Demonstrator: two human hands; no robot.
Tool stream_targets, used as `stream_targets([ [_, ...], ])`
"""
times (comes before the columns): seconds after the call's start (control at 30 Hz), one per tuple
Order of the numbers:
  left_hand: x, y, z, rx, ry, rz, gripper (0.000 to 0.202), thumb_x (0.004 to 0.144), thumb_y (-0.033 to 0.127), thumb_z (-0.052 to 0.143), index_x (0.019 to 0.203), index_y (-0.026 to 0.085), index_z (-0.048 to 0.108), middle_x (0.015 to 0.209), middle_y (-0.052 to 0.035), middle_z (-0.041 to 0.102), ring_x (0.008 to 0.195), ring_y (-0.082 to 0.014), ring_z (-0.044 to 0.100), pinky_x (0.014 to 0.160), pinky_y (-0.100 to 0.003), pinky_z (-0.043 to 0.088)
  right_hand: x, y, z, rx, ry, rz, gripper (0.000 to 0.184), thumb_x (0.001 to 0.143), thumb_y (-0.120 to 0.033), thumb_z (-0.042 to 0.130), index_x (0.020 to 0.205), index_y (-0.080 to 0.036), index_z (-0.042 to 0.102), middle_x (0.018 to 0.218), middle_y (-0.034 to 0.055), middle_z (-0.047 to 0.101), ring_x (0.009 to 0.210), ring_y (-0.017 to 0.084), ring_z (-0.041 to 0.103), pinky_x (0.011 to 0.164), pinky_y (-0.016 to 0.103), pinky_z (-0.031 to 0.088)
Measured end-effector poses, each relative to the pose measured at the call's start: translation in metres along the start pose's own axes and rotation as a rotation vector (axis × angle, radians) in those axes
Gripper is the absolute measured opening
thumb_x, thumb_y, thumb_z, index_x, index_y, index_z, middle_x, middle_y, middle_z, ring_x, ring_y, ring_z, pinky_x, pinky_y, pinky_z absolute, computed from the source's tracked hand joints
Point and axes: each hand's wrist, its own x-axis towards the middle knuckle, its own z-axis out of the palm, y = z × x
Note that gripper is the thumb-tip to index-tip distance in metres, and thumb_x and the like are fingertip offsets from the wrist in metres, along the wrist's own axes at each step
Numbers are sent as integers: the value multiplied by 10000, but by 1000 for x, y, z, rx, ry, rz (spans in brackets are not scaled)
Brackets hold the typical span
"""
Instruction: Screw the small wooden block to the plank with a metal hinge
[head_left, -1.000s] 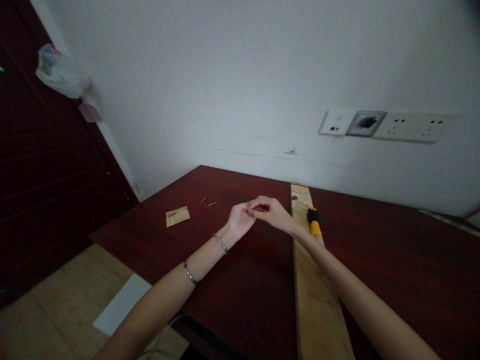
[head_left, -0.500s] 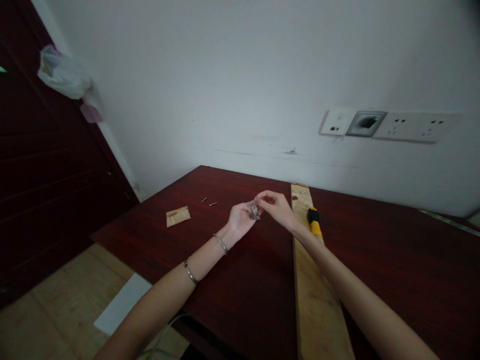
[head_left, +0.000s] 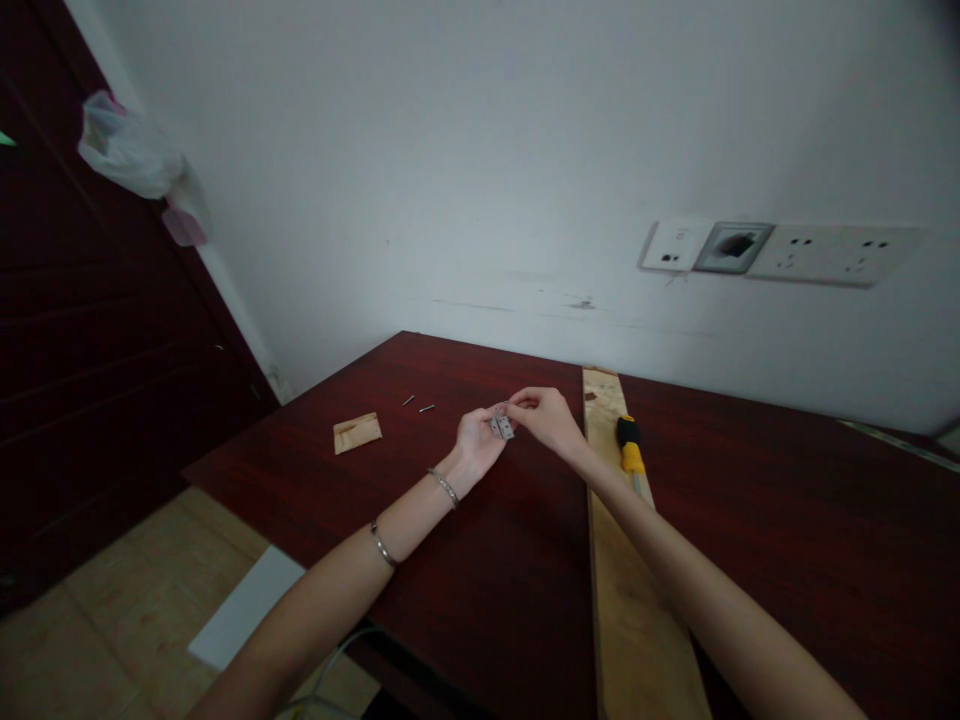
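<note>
A small silver metal hinge point(head_left: 502, 427) with screw holes lies over the fingers of my left hand point(head_left: 477, 438), which is turned palm up with the fingers curled about it. My right hand point(head_left: 549, 415) comes in from the right, thumb and fingertips pinched together at the hinge's upper edge. Whether a smaller piece sits between those fingertips is too small to tell. Both hands are held over the dark red tabletop point(head_left: 480, 560). Two screws point(head_left: 427, 408) lie on it to the left, beyond my left hand.
A long wooden board point(head_left: 630, 590) runs from front to back under my right forearm. On it rests a screwdriver with a yellow and black handle point(head_left: 631, 446). A small flat wooden piece point(head_left: 358, 433) lies at the left. Behind the table stands a wall with sockets point(head_left: 817, 252).
The hinge has turned a little and shifted slightly left, so its plate faces me more. My right fingertips moved slightly left with it.
</note>
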Motion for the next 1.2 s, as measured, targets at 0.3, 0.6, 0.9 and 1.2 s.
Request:
stream_targets([
  [0.3, 1, 2, -3, 56, -39, 1, 280, 722, 19, 364, 903, 61, 574, 762, -114, 617, 621, -164, 572, 565, -274, 434, -3, 0, 11, 8, -13, 33, 108, 653, -141, 591, 642, -148, 698, 563, 18, 673, 401, 83, 523, 395, 191, 397],
  [0.6, 2, 1, -3, 1, -7, 38, 340, 743, 65, 387, 1001, 30, 606, 868, -153, 660, 730, -182, 622, 637, -266, 473, -1, 7, 20, 63, -37, -38, 102, 654, -129, 590, 676, -168, 682, 671, 17, 708, 589, 121, 644, 555, 211, 503],
  [0.9, 0, 1, 2, -31, 30, 51, 272, 796, 89, 364, 748, 76, 632, 773, -139, 640, 734, -186, 632, 664, -260, 498, -6, 9, 27, 90, 13, -106, 98, 657, -172, 607, 737, -176, 664, 727, 27, 721, 661, 152, 664, 649, 270, 535],
  [1.2, 2, 1, 4, -26, 14, 63, 238, 768, 69, 401, 807, 86, 635, 808, -131, 639, 822, -204, 648, 832, -319, 529, -8, 8, 30, 90, 64, -152, 74, 669, -158, 600, 726, -186, 638, 767, 37, 715, 678, 154, 654, 694, 280, 535],
])
